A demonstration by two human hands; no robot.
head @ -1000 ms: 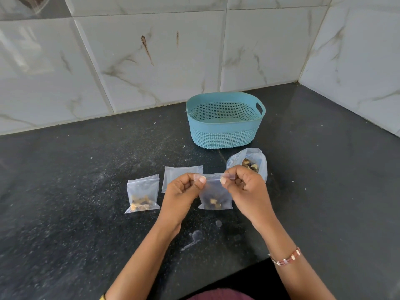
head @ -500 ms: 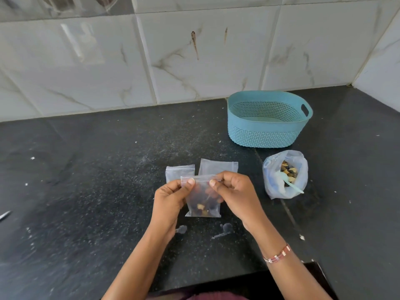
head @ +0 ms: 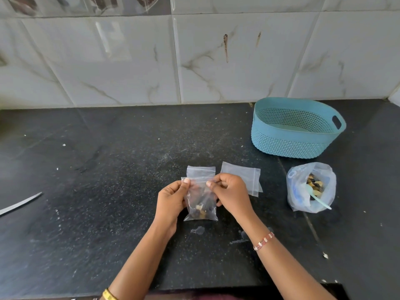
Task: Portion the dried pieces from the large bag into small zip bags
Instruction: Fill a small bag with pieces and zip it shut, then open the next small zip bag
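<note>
Black stone with fine pale speckling forms the counter (head: 108,213), dusted with light powder and a few white crumbs, with two small wet-looking smears just in front of the hands. Nearest the camera, a yellow band (head: 107,295) shows on the left wrist and a red-and-white beaded bracelet (head: 263,241) on the right wrist. The left hand (head: 171,199) pinches the top left corner of a small zip bag (head: 201,202) between thumb and curled fingers; the right hand (head: 230,194) pinches the top edge near its right end in the same way. This bag is held upright just above the counter, with dried pieces (head: 200,212), brown, dark and tan, gathered at its bottom. Behind it lies a second small zip bag (head: 200,171), largely hidden, and to its right a third small zip bag (head: 241,176), flat on the stone; contents of either cannot be told. Further right stands the large bag (head: 296,191), mouth open, holding more pieces and a pale green spoon (head: 319,200) whose handle sticks out toward the camera. Blue print on that bag is not legible. Beyond it sits a teal perforated basket (head: 290,146) with a handle slot. At the far left edge a thin grey strip (head: 20,204) lies on the counter. White marble-effect tiles (head: 216,68) with two brown streaks back the counter.
</note>
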